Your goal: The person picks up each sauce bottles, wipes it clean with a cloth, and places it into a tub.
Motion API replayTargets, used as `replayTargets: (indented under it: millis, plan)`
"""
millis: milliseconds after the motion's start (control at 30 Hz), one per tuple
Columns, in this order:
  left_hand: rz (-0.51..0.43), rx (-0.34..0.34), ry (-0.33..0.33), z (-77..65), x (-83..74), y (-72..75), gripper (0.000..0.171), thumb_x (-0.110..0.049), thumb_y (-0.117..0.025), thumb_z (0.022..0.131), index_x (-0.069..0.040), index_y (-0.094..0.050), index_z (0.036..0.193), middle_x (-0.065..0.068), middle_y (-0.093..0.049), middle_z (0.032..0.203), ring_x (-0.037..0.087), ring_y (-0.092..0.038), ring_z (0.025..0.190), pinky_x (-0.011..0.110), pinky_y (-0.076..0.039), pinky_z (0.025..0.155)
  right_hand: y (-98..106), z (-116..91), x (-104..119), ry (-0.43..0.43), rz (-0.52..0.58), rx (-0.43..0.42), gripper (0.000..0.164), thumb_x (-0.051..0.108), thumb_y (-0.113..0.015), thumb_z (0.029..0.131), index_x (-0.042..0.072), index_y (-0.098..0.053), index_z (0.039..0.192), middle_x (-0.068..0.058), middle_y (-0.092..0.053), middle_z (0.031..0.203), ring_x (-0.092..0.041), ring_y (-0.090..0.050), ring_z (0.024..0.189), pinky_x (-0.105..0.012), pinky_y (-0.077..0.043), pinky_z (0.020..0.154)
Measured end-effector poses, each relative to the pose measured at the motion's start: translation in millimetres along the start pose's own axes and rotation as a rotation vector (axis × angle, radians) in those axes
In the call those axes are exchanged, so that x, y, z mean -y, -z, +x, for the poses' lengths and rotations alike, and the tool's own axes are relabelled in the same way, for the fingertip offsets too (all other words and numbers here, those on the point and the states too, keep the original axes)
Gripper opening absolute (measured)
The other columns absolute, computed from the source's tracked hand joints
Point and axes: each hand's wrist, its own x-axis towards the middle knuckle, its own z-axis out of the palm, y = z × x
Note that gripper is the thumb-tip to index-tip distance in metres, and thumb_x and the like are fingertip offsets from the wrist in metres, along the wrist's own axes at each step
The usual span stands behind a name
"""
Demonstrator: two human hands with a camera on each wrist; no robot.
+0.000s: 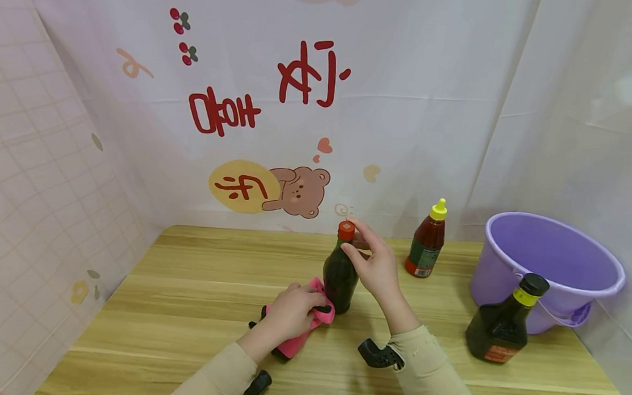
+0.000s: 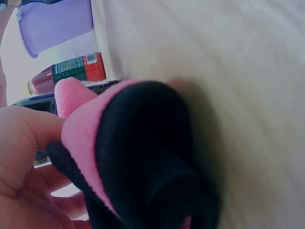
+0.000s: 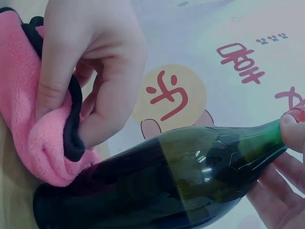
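A dark green bottle (image 1: 340, 279) with a red cap (image 1: 346, 230) stands upright on the wooden table. My right hand (image 1: 374, 264) holds it by the neck and cap, thumb on the near side. In my left hand (image 1: 292, 312) is a bunched pink cloth (image 1: 296, 342) with black edging, pinched between thumb and fingers. The right wrist view shows the cloth (image 3: 52, 152) against the lower part of the bottle (image 3: 143, 186). Close up in the left wrist view, the cloth (image 2: 86, 129) hides most of the bottle.
A red sauce bottle (image 1: 426, 242) with a yellow nozzle stands at the back right. Right of it is a purple bucket (image 1: 487, 264), with a dark black-capped bottle (image 1: 498, 332) in front. A white printed curtain (image 1: 408, 136) hangs behind the table (image 1: 205, 287).
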Motion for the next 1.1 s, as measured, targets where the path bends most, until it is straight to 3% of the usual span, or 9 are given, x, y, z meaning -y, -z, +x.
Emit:
replayTargets:
  millis: [100, 200, 400, 533, 767, 900, 1100]
  plan:
    - [-0.005, 0.041, 0.003, 2.8, 0.2, 2.7, 0.028, 0.006, -0.070, 0.075, -0.017, -0.074, 0.091, -0.004, -0.070, 0.090, 0.016, -0.062, 0.079, 0.033, -0.048, 0.078, 0, 0, -1, 0.004, -0.007, -0.002, 0.048, 0.013, -0.074, 0.089, 0.021, -0.062, 0.135, -0.010, -0.072, 0.104, -0.026, -0.071, 0.088, -0.044, -0.059, 0.074]
    - [-0.028, 0.061, -0.008, 4.1, 2.0, 4.4, 0.030, 0.007, -0.068, 0.074, -0.017, -0.073, 0.090, -0.004, -0.069, 0.087, 0.015, -0.060, 0.073, 0.033, -0.048, 0.075, 0, 0, 0, 0.009, -0.009, -0.003, 0.049, 0.013, -0.074, 0.088, 0.019, -0.061, 0.135, -0.010, -0.072, 0.104, -0.027, -0.071, 0.088, -0.044, -0.059, 0.073]
    - [-0.118, 0.065, -0.003, 1.7, 12.2, 5.4, 0.030, 0.009, -0.066, 0.075, -0.015, -0.073, 0.091, -0.006, -0.069, 0.086, 0.012, -0.054, 0.069, 0.023, -0.045, 0.064, 0, -1, 0, 0.005, -0.005, -0.005, 0.049, 0.012, -0.075, 0.088, 0.019, -0.062, 0.134, -0.010, -0.072, 0.104, -0.027, -0.071, 0.088, -0.044, -0.059, 0.074]
    - [-0.146, 0.043, 0.012, 0.1, 18.7, 11.2, 0.031, 0.011, -0.065, 0.075, -0.014, -0.073, 0.093, -0.004, -0.069, 0.087, 0.013, -0.058, 0.071, 0.024, -0.048, 0.064, -2, 0, -1, -0.001, -0.011, -0.001, 0.049, 0.012, -0.075, 0.088, 0.021, -0.062, 0.135, -0.009, -0.071, 0.104, -0.026, -0.071, 0.090, -0.043, -0.059, 0.075]
    - [-0.135, -0.050, 0.068, 5.4, 23.4, 34.5, 0.033, 0.009, -0.069, 0.076, -0.017, -0.073, 0.096, -0.002, -0.069, 0.090, 0.016, -0.063, 0.080, 0.033, -0.053, 0.072, -2, 1, 1, -0.014, -0.021, 0.002, 0.049, 0.013, -0.074, 0.089, 0.021, -0.061, 0.135, -0.009, -0.071, 0.105, -0.026, -0.071, 0.090, -0.044, -0.059, 0.076]
    - [-0.149, -0.141, 0.067, 13.9, 22.0, 52.8, 0.030, 0.008, -0.070, 0.077, -0.017, -0.071, 0.093, -0.004, -0.067, 0.089, 0.016, -0.061, 0.078, 0.033, -0.052, 0.073, -1, 1, 1, -0.021, -0.028, -0.001, 0.049, 0.013, -0.075, 0.089, 0.021, -0.061, 0.135, -0.010, -0.071, 0.105, -0.027, -0.071, 0.090, -0.044, -0.059, 0.076]
    - [-0.201, -0.315, 0.053, 25.4, 12.7, 79.2, 0.028, 0.009, -0.071, 0.078, -0.010, -0.075, 0.098, 0.009, -0.071, 0.112, 0.031, -0.064, 0.107, 0.045, -0.050, 0.092, 0, 1, 1, -0.020, -0.032, -0.003, 0.049, 0.013, -0.075, 0.088, 0.020, -0.061, 0.135, -0.010, -0.071, 0.105, -0.026, -0.071, 0.090, -0.045, -0.059, 0.075]
